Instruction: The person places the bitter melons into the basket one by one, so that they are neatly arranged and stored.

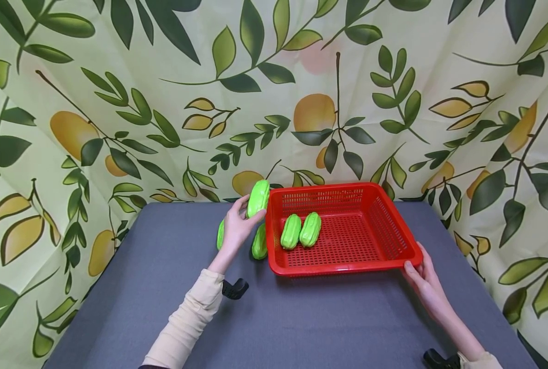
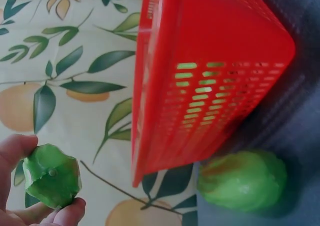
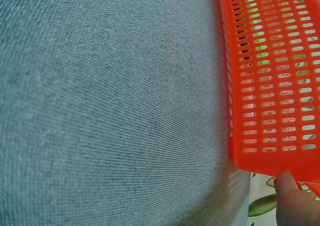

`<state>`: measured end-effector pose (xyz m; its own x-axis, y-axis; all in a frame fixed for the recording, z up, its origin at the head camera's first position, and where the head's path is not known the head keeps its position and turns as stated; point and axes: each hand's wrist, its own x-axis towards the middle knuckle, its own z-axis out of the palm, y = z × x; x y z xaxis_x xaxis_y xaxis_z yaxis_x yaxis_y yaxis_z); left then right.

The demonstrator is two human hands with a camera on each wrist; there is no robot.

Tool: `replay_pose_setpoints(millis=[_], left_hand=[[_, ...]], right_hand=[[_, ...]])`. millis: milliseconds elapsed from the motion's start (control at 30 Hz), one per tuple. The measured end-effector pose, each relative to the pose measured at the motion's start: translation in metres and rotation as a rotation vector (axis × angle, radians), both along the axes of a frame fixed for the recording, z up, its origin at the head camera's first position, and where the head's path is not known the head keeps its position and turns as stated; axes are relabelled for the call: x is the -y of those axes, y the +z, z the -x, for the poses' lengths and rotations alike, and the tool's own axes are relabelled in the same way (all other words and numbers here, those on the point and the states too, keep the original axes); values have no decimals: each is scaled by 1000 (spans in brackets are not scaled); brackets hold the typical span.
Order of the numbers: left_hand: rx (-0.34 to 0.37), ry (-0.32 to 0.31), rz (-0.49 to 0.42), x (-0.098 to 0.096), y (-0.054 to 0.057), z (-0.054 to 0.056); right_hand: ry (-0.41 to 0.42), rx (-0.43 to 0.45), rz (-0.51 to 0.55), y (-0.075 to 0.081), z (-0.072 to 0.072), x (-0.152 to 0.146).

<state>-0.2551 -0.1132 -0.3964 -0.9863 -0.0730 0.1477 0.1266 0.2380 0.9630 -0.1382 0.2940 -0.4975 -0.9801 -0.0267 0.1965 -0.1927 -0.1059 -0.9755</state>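
Note:
My left hand point(image 1: 237, 225) holds a plump, ridged green gourd point(image 1: 258, 198) between thumb and fingers, raised beside the left rim of a red plastic basket point(image 1: 343, 267). In the left wrist view, the end of this gourd point(image 2: 52, 175) faces the camera. Inside the basket, near its left side, two similar gourds point(image 1: 291, 231) lie side by side. Another gourd point(image 1: 259, 242) is on the table just left of the basket, and one more point(image 1: 220, 234) is partly hidden behind my left hand. My right hand point(image 1: 425, 281) grips the basket's front right corner, its thumb on the rim.
A grey-blue cloth covers the table point(image 1: 329, 323). Leaf-and-fruit printed fabric point(image 1: 265, 138) hangs behind and along both sides. The basket's perforated walls point(image 3: 270, 86) stand up from the table. A black wrist mount point(image 1: 235, 289) sits at my left wrist.

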Motion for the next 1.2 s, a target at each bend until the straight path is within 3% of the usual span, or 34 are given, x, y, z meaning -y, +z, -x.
replay_pose_setpoints(millis=[733,1200], left_hand=[[-21,-99,57,-38,12,18],[4,-142,108,-62,12,32]], right_hand=[[-4,-12,-1,0,1,1],[-7,-20,8,-1,1,1]])
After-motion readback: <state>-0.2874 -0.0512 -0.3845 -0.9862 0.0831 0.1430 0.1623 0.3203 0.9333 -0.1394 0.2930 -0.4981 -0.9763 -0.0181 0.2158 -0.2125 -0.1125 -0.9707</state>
